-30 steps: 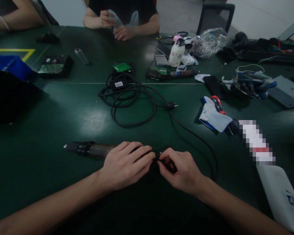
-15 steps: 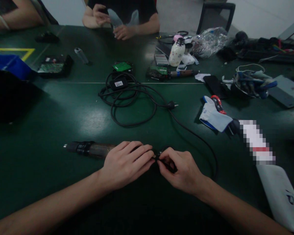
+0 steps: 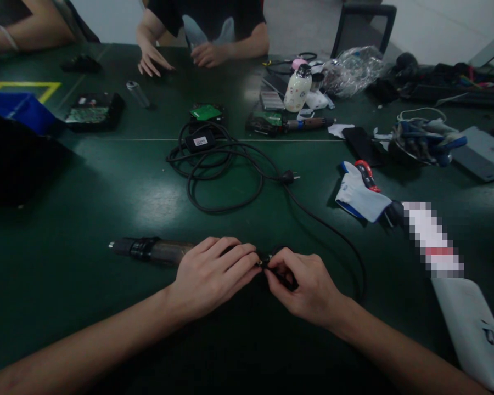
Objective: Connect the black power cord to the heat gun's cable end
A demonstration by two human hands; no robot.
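Note:
An electric screwdriver (image 3: 162,252) with a black nose and a brownish body lies on the green table, its tip to the left. My left hand (image 3: 216,269) is wrapped over its rear half, hiding most of that end. Fingertips of my right hand (image 3: 302,280) pinch a dark cable plug at the screwdriver's tail; the plug is mostly covered. Whether it sits inside the socket or only touches it, I cannot tell. A black cable (image 3: 333,227) curves from near my right hand to a loose coil with a labelled box (image 3: 200,141) and a mains plug (image 3: 288,176).
Right of my hands lie a white-and-blue glove (image 3: 360,195), a red-handled tool (image 3: 367,174) and a long white case (image 3: 471,323). Farther back are a patterned bottle (image 3: 298,89), another screwdriver (image 3: 308,124) and circuit boards (image 3: 206,112). A person (image 3: 214,33) sits opposite.
My hands keep the same grip on the screwdriver and plug, with hardly any movement. Across the table, the other person's hand has come down from chest height toward the tabletop.

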